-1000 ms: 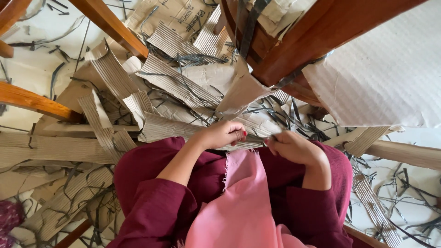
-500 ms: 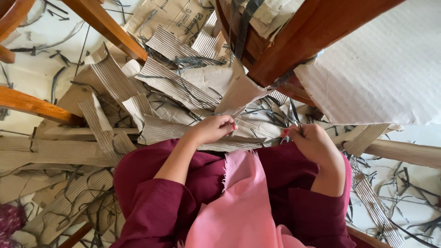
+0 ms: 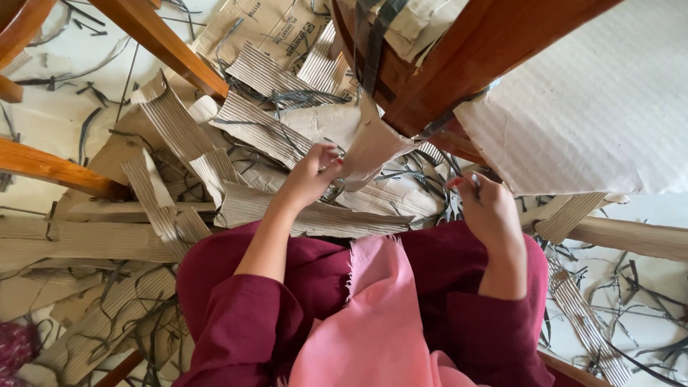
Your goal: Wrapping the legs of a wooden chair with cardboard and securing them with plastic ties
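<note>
Your left hand pinches a cardboard flap at 12 o'clock; your right hand, at 3 o'clock, grips black strapping.

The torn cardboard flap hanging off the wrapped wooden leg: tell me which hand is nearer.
Left. The left hand pinches the cardboard flap at its lower edge; the right hand sits apart, lower right, among dark strips.

The cardboard flap is matt brown paper, smooth-faced; the scraps around it show ribbed corrugation. The chair frame is glossy reddish wood. The straps look like dark smooth plastic. The maroon garment and pink scarf are soft matt cloth
</note>
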